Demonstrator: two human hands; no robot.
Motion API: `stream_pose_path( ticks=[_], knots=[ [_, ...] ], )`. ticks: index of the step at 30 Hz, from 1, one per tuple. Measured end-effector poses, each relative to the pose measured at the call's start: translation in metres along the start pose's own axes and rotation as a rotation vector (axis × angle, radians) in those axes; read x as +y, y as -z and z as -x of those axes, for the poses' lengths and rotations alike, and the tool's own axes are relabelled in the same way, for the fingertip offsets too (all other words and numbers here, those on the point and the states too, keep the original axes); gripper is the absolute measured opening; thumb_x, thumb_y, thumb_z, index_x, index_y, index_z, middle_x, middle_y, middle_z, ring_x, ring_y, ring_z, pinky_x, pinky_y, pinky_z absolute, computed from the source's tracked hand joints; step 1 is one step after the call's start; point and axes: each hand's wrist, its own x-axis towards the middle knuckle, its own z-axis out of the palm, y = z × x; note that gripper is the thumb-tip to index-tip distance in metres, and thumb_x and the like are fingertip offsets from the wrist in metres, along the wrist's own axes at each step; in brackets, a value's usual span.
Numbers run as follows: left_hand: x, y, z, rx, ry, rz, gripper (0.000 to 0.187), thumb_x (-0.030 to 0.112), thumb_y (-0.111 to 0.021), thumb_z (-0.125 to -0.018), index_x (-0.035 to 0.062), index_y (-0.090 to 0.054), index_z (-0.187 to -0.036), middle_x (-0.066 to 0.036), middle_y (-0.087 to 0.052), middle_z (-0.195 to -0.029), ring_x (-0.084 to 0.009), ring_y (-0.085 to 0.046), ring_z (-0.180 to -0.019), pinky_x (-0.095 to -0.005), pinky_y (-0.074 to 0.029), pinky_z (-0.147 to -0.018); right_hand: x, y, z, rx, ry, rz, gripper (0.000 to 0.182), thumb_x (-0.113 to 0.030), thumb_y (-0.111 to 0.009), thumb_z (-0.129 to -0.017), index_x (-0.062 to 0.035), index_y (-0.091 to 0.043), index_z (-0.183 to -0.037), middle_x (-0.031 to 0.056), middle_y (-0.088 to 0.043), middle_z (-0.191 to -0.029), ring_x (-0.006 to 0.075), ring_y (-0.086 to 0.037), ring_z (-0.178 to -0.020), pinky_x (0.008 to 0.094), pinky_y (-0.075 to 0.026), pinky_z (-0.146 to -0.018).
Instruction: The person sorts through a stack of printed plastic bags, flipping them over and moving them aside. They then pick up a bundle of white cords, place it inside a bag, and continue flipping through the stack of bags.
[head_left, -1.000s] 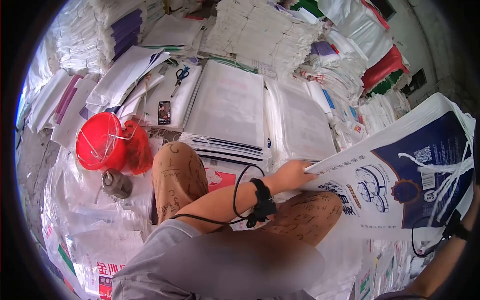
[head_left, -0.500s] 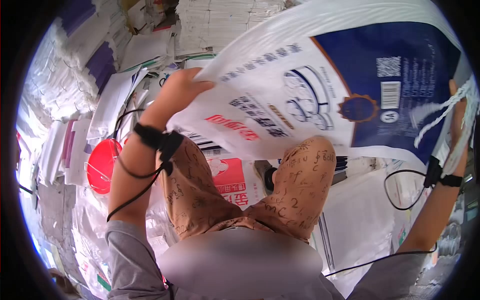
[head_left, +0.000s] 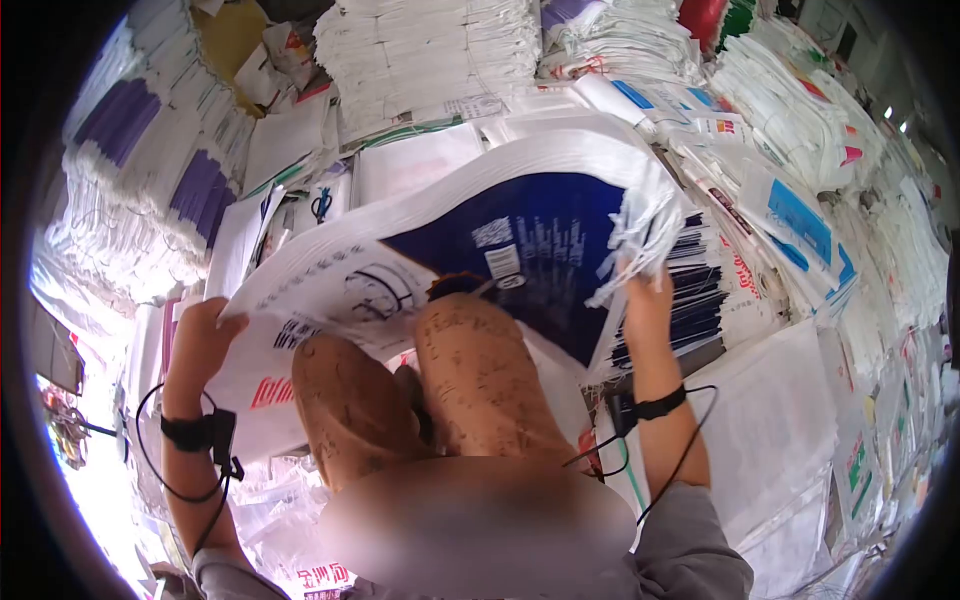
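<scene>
A large white woven sack point(head_left: 545, 225) with a dark blue end panel, printed text and a barcode is spread in front of me. It bends around my knees, its far edge curving up. My left hand point(head_left: 205, 345) is closed on the sack's left end, thumb over the edge. At the other end, my right hand point(head_left: 648, 300) grips the blue end, where a bunch of loose white strings point(head_left: 645, 225) hangs over it. The right fingers are partly hidden by the strings. Both wrists wear black straps with cables.
Tall stacks of folded white sacks point(head_left: 425, 60) stand at the back and left. Beside my right hand lies a pile of blue-edged sacks point(head_left: 690, 290). Dark blue-handled scissors point(head_left: 321, 204) lie behind the sack. A flat white sack point(head_left: 770, 430) is at my right.
The sack has come lower and to the left, now across my knees. My left hand moved down and left; my right hand moved inward from the far right. Both keep hold of it.
</scene>
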Motion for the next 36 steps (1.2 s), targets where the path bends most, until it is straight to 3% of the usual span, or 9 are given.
stream_pose_path(
  ticks=[8, 9, 10, 16, 22, 27, 32, 34, 36],
  knots=[
    [-0.006, -0.063, 0.045, -0.185, 0.130, 0.034, 0.042, 0.017, -0.076, -0.075, 0.0012, -0.063, -0.111, -0.022, -0.068, -0.094, -0.0392, -0.066, -0.090, -0.0449, -0.051, -0.078, 0.083, 0.022, 0.020, -0.147, -0.222, -0.120, 0.057, -0.009, -0.075, -0.083, -0.0004, -0.049, -0.133, 0.0086, -0.061, -0.122, 0.0167, -0.059, -0.108, 0.0314, -0.048, -0.091],
    [-0.013, -0.091, 0.054, -0.231, 0.218, 0.001, 0.048, 0.020, -0.079, -0.073, 0.0016, -0.062, -0.114, -0.022, -0.069, -0.098, -0.0391, -0.067, -0.092, -0.0458, -0.052, -0.079, 0.137, 0.041, 0.011, -0.292, 0.271, 0.624, 0.059, -0.009, -0.077, -0.080, -0.0017, -0.051, -0.132, 0.0109, -0.062, -0.119, 0.0192, -0.062, -0.103, 0.0332, -0.051, -0.088],
    [-0.020, -0.120, 0.063, -0.163, 0.301, -0.047, 0.049, 0.021, -0.079, -0.073, 0.0009, -0.062, -0.114, -0.023, -0.069, -0.098, -0.0389, -0.067, -0.092, -0.0456, -0.052, -0.079, 0.122, 0.013, 0.023, -0.102, -0.094, -0.006, 0.053, -0.015, -0.078, -0.079, -0.0015, -0.057, -0.125, 0.0130, -0.065, -0.113, 0.0235, -0.065, -0.096, 0.0341, -0.053, -0.086],
    [-0.035, -0.065, 0.065, -0.141, 0.332, 0.200, 0.026, 0.013, -0.072, -0.077, -0.0033, -0.066, -0.097, -0.020, -0.068, -0.085, -0.0334, -0.067, -0.078, -0.0390, -0.052, -0.073, 0.105, 0.003, -0.007, -0.193, 0.279, 0.872, 0.047, -0.027, -0.077, -0.082, -0.0046, -0.062, -0.121, 0.0141, -0.065, -0.116, 0.0280, -0.064, -0.101, 0.0396, -0.054, -0.086],
    [-0.066, -0.096, 0.112, -0.088, 0.185, -0.010, 0.047, 0.019, -0.074, -0.079, -0.0001, -0.054, -0.118, -0.023, -0.066, -0.098, -0.0427, -0.063, -0.095, -0.0465, -0.050, -0.083, 0.151, 0.036, 0.003, -0.299, 0.072, 0.339, 0.068, -0.014, -0.084, -0.070, -0.0036, -0.053, -0.130, 0.0106, -0.060, -0.121, 0.0248, -0.058, -0.106, 0.0354, -0.046, -0.094],
    [-0.034, -0.065, 0.098, -0.166, 0.563, -0.099, 0.032, 0.020, -0.070, -0.083, 0.0032, -0.059, -0.107, -0.025, -0.065, -0.094, -0.0457, -0.063, -0.089, -0.0488, -0.050, -0.076, 0.125, 0.024, 0.012, -0.076, -0.229, 0.287, 0.069, -0.016, -0.080, -0.080, -0.0027, -0.045, -0.138, 0.0084, -0.052, -0.129, 0.0215, -0.050, -0.115, 0.0335, -0.040, -0.100],
    [-0.025, -0.058, 0.106, 0.246, 0.178, -0.135, 0.037, 0.014, -0.074, -0.078, 0.0019, -0.062, -0.111, -0.019, -0.068, -0.091, -0.0379, -0.066, -0.091, -0.0440, -0.051, -0.084, 0.154, 0.089, -0.008, -0.143, -0.399, -0.122, 0.066, -0.014, -0.077, -0.081, -0.0014, -0.047, -0.138, 0.0102, -0.054, -0.132, 0.0227, -0.056, -0.112, 0.0350, -0.048, -0.094],
    [-0.049, -0.104, 0.110, -0.137, 0.407, -0.041, 0.036, 0.026, -0.073, -0.080, 0.0036, -0.066, -0.107, -0.021, -0.068, -0.092, -0.0386, -0.065, -0.091, -0.0437, -0.051, -0.083, 0.142, 0.041, -0.007, -0.050, -0.081, 0.456, 0.070, -0.019, -0.081, -0.077, -0.0011, -0.050, -0.137, 0.0142, -0.055, -0.133, 0.0294, -0.054, -0.117, 0.0376, -0.043, -0.101],
    [-0.040, -0.096, 0.100, -0.074, 0.494, 0.024, 0.033, 0.033, -0.070, -0.082, 0.0049, -0.068, -0.099, -0.021, -0.067, -0.090, -0.0390, -0.065, -0.088, -0.0442, -0.051, -0.078, 0.182, 0.050, -0.018, 0.021, 0.212, 0.636, 0.067, -0.019, -0.082, -0.076, 0.0000, -0.053, -0.134, 0.0152, -0.056, -0.131, 0.0298, -0.052, -0.118, 0.0362, -0.040, -0.103]
  ],
)
